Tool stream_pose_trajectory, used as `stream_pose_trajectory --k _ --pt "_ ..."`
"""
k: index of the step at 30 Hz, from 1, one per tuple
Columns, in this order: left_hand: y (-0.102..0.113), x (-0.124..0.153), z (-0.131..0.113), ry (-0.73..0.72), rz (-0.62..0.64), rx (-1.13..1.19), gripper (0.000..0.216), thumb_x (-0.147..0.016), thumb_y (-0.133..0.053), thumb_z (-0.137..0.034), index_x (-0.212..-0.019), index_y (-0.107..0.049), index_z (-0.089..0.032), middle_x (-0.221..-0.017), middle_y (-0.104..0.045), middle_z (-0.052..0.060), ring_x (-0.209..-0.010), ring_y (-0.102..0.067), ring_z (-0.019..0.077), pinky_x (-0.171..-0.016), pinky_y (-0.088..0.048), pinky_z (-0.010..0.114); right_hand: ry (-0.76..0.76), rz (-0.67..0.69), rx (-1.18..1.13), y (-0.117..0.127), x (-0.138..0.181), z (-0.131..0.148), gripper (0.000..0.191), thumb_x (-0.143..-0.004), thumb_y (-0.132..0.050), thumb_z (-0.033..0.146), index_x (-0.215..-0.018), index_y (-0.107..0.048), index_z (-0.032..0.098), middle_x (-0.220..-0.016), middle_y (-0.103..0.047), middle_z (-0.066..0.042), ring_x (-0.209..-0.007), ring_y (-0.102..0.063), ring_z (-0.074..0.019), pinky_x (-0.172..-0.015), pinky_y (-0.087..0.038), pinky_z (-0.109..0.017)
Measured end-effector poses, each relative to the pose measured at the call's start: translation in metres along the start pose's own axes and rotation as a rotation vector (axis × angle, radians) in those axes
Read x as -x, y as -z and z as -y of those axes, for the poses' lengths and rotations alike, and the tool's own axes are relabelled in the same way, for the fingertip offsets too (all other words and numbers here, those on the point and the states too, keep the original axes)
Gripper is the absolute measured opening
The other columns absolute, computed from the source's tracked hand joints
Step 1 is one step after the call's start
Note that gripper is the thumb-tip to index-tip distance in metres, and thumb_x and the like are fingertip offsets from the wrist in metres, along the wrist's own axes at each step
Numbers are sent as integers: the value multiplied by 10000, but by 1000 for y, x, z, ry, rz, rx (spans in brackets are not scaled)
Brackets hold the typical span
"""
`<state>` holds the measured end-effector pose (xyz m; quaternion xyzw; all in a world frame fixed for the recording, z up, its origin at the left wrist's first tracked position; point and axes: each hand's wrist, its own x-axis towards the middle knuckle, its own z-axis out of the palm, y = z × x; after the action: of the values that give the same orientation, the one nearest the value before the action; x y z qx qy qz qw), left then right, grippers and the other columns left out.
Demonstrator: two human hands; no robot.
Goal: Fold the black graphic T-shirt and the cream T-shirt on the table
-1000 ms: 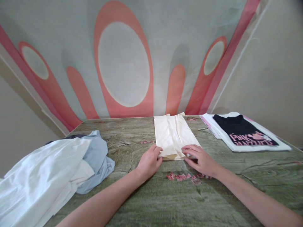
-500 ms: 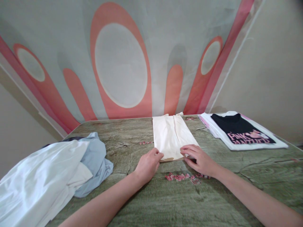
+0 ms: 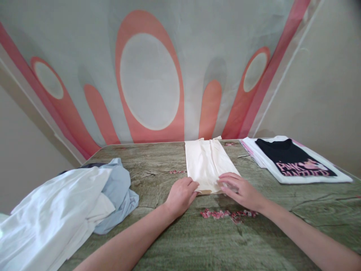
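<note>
A cream-coloured garment (image 3: 207, 162), folded into a long strip, lies flat on the table with its far end at the back edge. A tan patch shows along its near edge. My left hand (image 3: 180, 195) is closed on the near left corner, fingers on top and thumb low at the edge. At the near right corner, my right hand (image 3: 242, 192) has its thumb at the edge and its fingers bent over the cloth, pinching it. Which kind of garment this is cannot be made out from the folded shape.
A loose heap of white clothes (image 3: 56, 210) and a light blue garment (image 3: 118, 195) lies at the left. On the right is a stack of folded shirts, topped by a black-and-white printed T-shirt (image 3: 299, 158). The wood-patterned table (image 3: 158, 162) meets a patterned backdrop (image 3: 191, 56) behind.
The whole view has shifted slightly. Both hands stay at the garment's near corners; the left fingers have curled a little further over the edge. The clothes piles have not moved.
</note>
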<state>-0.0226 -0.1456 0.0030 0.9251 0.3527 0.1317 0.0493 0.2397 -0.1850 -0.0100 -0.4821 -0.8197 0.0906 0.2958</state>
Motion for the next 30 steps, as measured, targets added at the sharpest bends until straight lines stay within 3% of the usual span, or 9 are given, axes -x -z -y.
stream_pose_trajectory --k 6,11,16,24,30 --pt "0 5 2 6 -27 48 189 -856 -496 -243 -1038 -542 -218 -969 -550 48 -921 -518 188 -814 -419 296 88 112 -13 -3 -32 9 182 -847 -478 252 -949 -622 209 -897 -636 -51 -823 -593 -169 -770 -473 -320" --pt "1 7 2 11 -31 83 215 -833 -511 -209 -1047 -525 -210 -986 -538 43 -916 -518 182 -808 -426 280 134 187 -25 -13 -41 29 193 -750 -581 233 -938 -613 201 -868 -602 -36 -755 -569 -158 -687 -466 -277" --pt "-1 8 1 22 -28 133 234 -813 -514 -178 -1044 -514 -213 -995 -523 34 -912 -521 170 -793 -430 259 119 127 24 -23 -35 33 225 -741 -472 60 -871 -593 199 -855 -573 -34 -778 -554 -154 -706 -453 -269" --pt "-2 8 3 88 -14 124 268 -788 -495 -168 -1052 -493 -218 -1008 -513 32 -843 -538 158 -726 -438 248 -40 41 112 -36 -30 36 159 -768 -525 148 -923 -541 183 -847 -552 -46 -759 -533 -175 -693 -440 -295" --pt "1 9 3 151 12 78 225 -778 -475 -185 -1002 -464 -191 -917 -557 31 -781 -550 163 -687 -429 252 -18 40 179 -35 -30 36 201 -757 -472 88 -929 -532 173 -843 -598 -51 -813 -535 -193 -757 -407 -331"
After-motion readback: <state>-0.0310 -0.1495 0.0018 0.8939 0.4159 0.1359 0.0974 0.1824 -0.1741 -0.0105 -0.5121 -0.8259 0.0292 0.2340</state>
